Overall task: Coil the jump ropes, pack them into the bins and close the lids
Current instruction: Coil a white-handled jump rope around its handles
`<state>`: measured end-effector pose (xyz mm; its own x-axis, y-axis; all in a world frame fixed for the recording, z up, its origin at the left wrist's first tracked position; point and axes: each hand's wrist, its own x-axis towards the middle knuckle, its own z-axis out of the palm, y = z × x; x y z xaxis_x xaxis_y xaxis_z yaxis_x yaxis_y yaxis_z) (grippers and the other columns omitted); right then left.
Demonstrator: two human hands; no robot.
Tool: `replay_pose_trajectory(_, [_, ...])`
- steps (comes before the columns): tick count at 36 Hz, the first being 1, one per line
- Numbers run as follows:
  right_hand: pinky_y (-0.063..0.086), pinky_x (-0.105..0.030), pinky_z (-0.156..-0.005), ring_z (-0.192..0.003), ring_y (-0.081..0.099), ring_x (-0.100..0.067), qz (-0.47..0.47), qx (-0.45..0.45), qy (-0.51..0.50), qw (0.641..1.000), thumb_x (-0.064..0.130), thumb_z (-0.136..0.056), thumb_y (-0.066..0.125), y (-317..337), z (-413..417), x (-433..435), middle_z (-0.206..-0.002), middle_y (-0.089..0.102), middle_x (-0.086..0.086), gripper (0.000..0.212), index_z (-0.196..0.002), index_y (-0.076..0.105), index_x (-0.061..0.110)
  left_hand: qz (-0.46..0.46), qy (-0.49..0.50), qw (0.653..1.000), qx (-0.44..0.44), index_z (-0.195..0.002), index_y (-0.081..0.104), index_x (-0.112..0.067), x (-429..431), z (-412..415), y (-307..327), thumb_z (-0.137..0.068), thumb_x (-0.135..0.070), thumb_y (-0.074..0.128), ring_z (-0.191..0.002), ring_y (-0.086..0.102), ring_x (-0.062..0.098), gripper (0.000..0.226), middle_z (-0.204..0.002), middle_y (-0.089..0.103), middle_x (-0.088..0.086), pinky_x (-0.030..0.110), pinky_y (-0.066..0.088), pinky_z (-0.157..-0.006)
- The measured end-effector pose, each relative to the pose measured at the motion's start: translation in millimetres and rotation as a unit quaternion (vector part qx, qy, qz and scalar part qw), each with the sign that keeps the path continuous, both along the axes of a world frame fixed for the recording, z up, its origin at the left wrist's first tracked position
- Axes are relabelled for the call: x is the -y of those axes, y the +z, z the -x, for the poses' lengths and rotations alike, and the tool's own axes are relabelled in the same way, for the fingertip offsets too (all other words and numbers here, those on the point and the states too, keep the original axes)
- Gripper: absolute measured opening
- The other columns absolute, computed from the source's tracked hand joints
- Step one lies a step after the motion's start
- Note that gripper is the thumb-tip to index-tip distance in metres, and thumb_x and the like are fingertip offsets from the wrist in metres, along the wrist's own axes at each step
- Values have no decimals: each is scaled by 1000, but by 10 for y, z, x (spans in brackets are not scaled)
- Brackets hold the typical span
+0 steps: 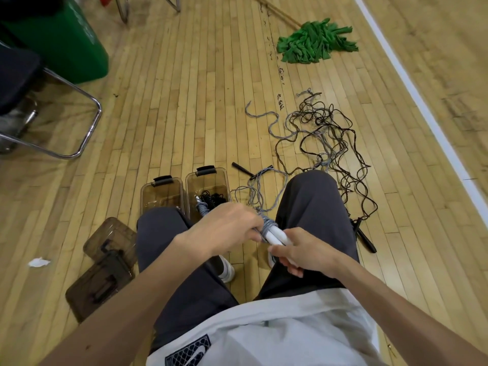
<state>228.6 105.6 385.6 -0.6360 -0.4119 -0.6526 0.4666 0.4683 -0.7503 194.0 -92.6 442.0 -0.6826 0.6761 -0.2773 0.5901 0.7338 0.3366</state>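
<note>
Seated person, view down over both knees.

**Held item:** a pair of white plastic jump-rope handles point(274, 237), side by side, is held between the knees. Grey braided cord point(267, 225) is wound round their upper ends.
- The right hand point(303, 256) is curled round the lower ends, which it covers.
- The left hand point(227, 228) has its fingers bent in against the grey winding. Its fingertips are hidden behind the hand, so the exact hold on the cord cannot be confirmed.

**Bins:** two translucent brown plastic bins stand open on the wooden floor ahead, touching side by side.
- The left bin point(148, 199) has its near end cut off by the left knee, and its contents are hard to read.
- The right bin point(192, 187) holds a coiled black rope point(214, 198) and a grey-wound bundle point(202, 208) with a white tip. The left hand partly hides both.

**Lids:** two brown lids point(111, 237) lie flat on the floor beside the left knee, one overlapping the other.

**Unpacked stock:** a tangle of black and grey jump ropes point(326, 136) lies on the floor ahead right. The right knee covers its near part. Individual ropes cannot be counted. A black handle point(365, 237) shows beside the right thigh.

**Surroundings:** green mop head point(317, 40), chrome chair frame point(88, 128), and a green container point(60, 40) cut off at the top left corner.
</note>
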Motion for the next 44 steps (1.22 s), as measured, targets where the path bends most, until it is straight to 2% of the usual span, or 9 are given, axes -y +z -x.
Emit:
replay_pose_trajectory(10, [43, -25, -47, -50, 50, -19, -9, 19, 163, 986, 27, -99, 61, 299, -25, 2, -68, 54, -9, 28, -87, 54, 3, -44, -7, 990, 131, -86, 78, -19, -131, 265, 297, -74, -37, 85, -71, 53, -14, 22, -65, 57, -22, 7, 37, -62])
replay_pose_trajectory(13, [44, -26, -50, -56, 52, -23, -11, 18, 202, 979, 31, -98, 62, 377, -31, -26, -71, 55, -14, 44, -93, 56, -13, -66, 2, 981, 182, -80, 77, -18, -160, 299, 318, -69, -33, 90, -71, 57, -10, 22, -66, 62, -19, 6, 39, -62])
replay_pose_trajectory(18, [45, -28, -54, -56, 54, -21, -3, 7, 239, 971, 29, -98, 63, 494, -55, -53, -70, 57, -11, 42, -94, 56, -12, -104, 35, 955, 277, -75, 76, -19, -180, 330, 243, -66, -29, 93, -67, 62, 0, 21, -68, 69, -11, 10, 41, -61])
replay_pose_trajectory(25, [44, -28, -50, -51, 52, -19, 84, -5, 234, 969, 20, -99, 62, 618, -113, -64, -70, 55, -13, 33, -88, 53, -10, -225, 70, 869, 435, -80, 72, -14, -90, 289, 44, -74, -6, 85, -67, 68, 9, 16, -72, 73, 0, 19, 51, -66])
replay_pose_trajectory(29, [42, -31, -51, -47, 49, -19, 157, -27, 177, 971, 14, -100, 61, 678, -128, -25, -67, 53, -14, 29, -81, 51, -6, -338, 106, 774, 525, -82, 71, -12, -36, 249, -34, -69, -35, 85, -63, 66, 6, 30, -72, 71, -3, 17, 51, -60])
replay_pose_trajectory(32, [43, -27, -50, -46, 49, -19, 184, -50, 118, 974, 13, -100, 62, 678, -120, 14, -65, 54, -18, 29, -85, 50, -9, -378, 121, 749, 531, -81, 71, -18, -23, 217, -76, -74, -45, 81, -63, 63, 3, 30, -73, 70, -8, 15, 50, -58])
replay_pose_trajectory(35, [44, -26, -49, -48, 49, -20, 195, -66, 72, 976, 14, -99, 64, 659, -105, 34, -63, 57, -14, 25, -89, 53, -7, -419, 173, 732, 508, -81, 73, -25, 39, 122, -153, -79, -25, 77, -67, 62, 3, 4, -77, 69, -11, 22, 51, -59])
replay_pose_trajectory(38, [43, -29, -52, -50, 49, -21, 202, -66, 51, 976, 14, -97, 66, 627, -84, 32, -63, 56, -10, 16, -90, 58, 3, -408, 206, 751, 477, -76, 71, -29, 80, 67, -246, -82, -15, 67, -66, 55, 10, 16, -77, 65, -7, 32, 41, -54])
replay_pose_trajectory(44, [43, -29, -53, -53, 49, -22, 202, -69, 17, 977, 8, -96, 66, 541, -84, 21, -68, 56, -14, 7, -96, 62, 2, -377, 340, 726, 463, -91, 64, -16, 14, -45, -270, -104, -3, 44, -58, 56, 8, 27, -73, 63, -2, 20, 44, -45])
